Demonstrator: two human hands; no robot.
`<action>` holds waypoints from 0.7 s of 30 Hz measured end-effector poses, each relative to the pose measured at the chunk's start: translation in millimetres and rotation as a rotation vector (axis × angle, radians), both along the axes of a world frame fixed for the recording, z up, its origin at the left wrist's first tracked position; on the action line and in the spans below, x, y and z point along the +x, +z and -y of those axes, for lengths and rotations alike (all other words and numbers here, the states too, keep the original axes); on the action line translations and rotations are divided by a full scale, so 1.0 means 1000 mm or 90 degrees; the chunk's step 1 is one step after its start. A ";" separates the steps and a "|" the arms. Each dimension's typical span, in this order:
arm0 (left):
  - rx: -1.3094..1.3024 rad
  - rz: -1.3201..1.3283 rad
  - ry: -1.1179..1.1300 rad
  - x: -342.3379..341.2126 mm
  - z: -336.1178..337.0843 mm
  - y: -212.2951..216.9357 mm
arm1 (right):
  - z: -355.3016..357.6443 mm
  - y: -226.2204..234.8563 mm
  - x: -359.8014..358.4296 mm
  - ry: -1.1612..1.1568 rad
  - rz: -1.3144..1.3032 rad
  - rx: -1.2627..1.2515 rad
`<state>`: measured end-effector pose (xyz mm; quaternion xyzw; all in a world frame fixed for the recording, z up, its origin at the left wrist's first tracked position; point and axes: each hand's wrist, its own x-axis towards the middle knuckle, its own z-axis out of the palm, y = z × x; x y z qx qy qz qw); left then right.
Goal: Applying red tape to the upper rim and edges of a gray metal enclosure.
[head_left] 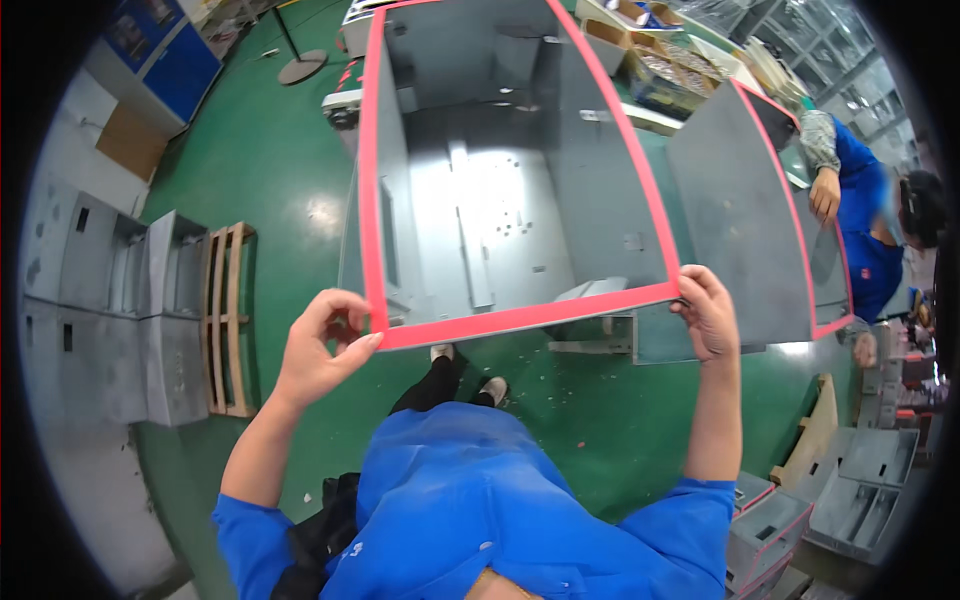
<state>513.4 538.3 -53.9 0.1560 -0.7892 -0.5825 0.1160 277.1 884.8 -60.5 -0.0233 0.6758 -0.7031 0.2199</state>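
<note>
Right in the middle stands the big grey sheet-metal cabinet shell with a pink-red strip running round its open rim (500, 200), mouth facing the person, its near edge up at the level of the hands above the green painted floor (270, 170). To its right a second grey panel edged in the same pink-red (740, 220) leans close by, nearly touching, and a co-worker in blue (865, 230) has a hand on its far side. The left hand (325, 345) is at the near left corner, thumb and fingers curled and pinching at the strip, a narrow pinch rather than a full grip. The right hand (708, 312) is closed over the near right corner, fingers wrapped on the rim. The risk here, I'd judge: that light pinch on the left could slip or peel the strip crooked at the corner, and a raw metal edge could nick a finger. If the shell tips, the neighbouring panel is right in its path. Left, well apart, sit stacked grey metal housings (110, 300) beside a pale wooden pallet frame (226, 320); lower right, more grey trays with pink edging (800, 510) crowd the floor, so footing is tight there.
</note>
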 end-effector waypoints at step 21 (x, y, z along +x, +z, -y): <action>-0.427 -0.525 -0.659 -0.078 0.074 -0.028 | 0.043 -0.030 0.037 -0.461 -0.175 0.042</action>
